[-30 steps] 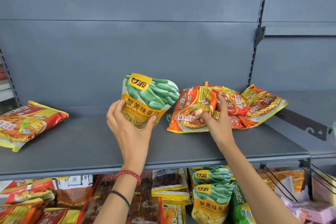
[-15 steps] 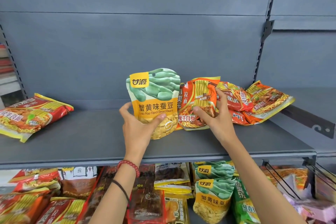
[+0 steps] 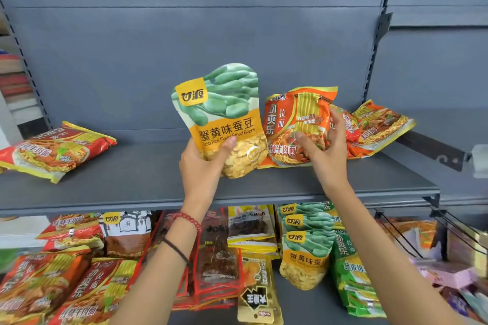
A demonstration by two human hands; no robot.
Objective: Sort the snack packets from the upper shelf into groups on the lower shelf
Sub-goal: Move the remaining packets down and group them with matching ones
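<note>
My left hand (image 3: 203,163) has its grip round the bean bag (image 3: 224,119) and holds it upright, just over the upper shelf (image 3: 132,185). Right beside it, my right hand (image 3: 324,150) has its grip round an orange noodle pack (image 3: 295,126). The other packs (image 3: 377,126) lie behind that one. A red pack (image 3: 52,150) lies far left. The lower shelf (image 3: 306,309) holds packs in groups. The back wall (image 3: 184,47) is grey.

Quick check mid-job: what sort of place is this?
Probably a shop aisle, or a mock-up of one: grey metal shelf on a slotted upright, branded snack packets stacked below, like the bean packet in the left hand.
</note>
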